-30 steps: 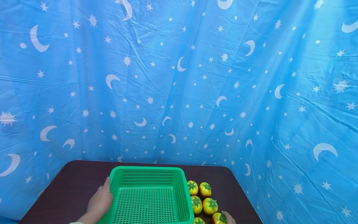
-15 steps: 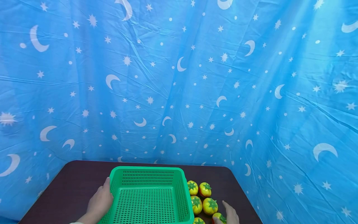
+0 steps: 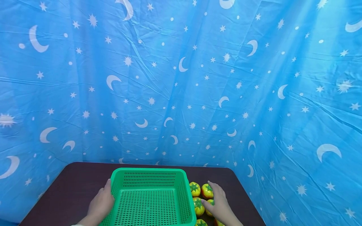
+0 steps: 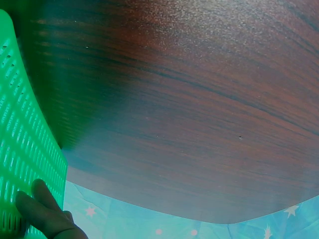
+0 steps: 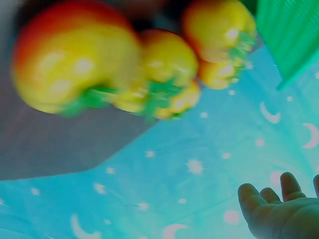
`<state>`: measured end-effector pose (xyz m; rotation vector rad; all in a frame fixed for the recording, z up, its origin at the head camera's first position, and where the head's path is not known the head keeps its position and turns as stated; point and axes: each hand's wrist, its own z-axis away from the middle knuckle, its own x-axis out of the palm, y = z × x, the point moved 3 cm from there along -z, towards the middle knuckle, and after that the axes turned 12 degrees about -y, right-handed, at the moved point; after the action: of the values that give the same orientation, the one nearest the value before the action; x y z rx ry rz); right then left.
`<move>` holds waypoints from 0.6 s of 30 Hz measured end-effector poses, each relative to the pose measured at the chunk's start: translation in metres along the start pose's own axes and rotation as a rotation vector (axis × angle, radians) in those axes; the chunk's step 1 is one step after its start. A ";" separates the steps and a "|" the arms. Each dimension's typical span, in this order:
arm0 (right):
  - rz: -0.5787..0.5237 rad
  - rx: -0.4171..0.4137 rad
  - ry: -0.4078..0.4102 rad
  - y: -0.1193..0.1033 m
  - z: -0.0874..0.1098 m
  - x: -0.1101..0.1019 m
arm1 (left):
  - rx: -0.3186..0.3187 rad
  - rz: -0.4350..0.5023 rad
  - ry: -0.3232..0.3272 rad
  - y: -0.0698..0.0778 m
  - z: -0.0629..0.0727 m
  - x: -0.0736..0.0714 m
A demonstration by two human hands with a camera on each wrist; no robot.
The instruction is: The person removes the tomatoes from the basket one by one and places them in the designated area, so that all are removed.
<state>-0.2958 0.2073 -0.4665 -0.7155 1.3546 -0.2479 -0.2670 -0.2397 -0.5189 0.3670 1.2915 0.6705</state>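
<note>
A green plastic basket (image 3: 150, 170) with perforated walls stands on the table, bare inside. My left hand (image 3: 101, 202) rests at its left side, and its fingers (image 4: 35, 209) lie straight against the outer wall in the left wrist view. Right of the basket, several yellow-red persimmon-like fruits (image 3: 194, 189) with green leafy tops sit in two rows. My right hand (image 3: 219, 204) is over the right-hand row, fingers spread and holding nothing, partly hiding a fruit (image 3: 210, 203). In the right wrist view the fruits (image 5: 75, 55) are blurred, and the hand (image 5: 284, 214) shows at lower right.
The dark wood-grain table (image 3: 82, 179) has rounded far corners. A blue curtain (image 3: 175, 94) with white moons and stars hangs behind it and along the right side. The nearest fruits are cut off by the frame's lower edge.
My right hand has left the nearer right-hand fruit it was touching and moved forward and left over the fruits farther back. The left hand and basket have stayed in place.
</note>
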 end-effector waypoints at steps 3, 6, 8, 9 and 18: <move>0.022 -0.055 0.006 -0.016 -0.008 -0.002 | 0.005 -0.001 0.007 0.001 0.000 0.000; 0.038 -0.114 0.005 -0.030 -0.017 -0.003 | 0.010 -0.003 0.011 0.001 0.000 0.000; 0.050 -0.154 -0.002 -0.039 -0.024 -0.001 | 0.014 -0.004 0.013 0.001 0.001 -0.001; 0.057 -0.174 -0.007 -0.043 -0.027 0.000 | 0.016 -0.003 0.014 0.002 0.001 -0.001; 0.103 -0.245 -0.091 -0.082 -0.056 0.019 | 0.012 -0.004 0.017 0.001 0.001 0.000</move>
<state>-0.3249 0.1162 -0.4349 -0.8477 1.3433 0.0340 -0.2667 -0.2394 -0.5180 0.3695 1.3124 0.6635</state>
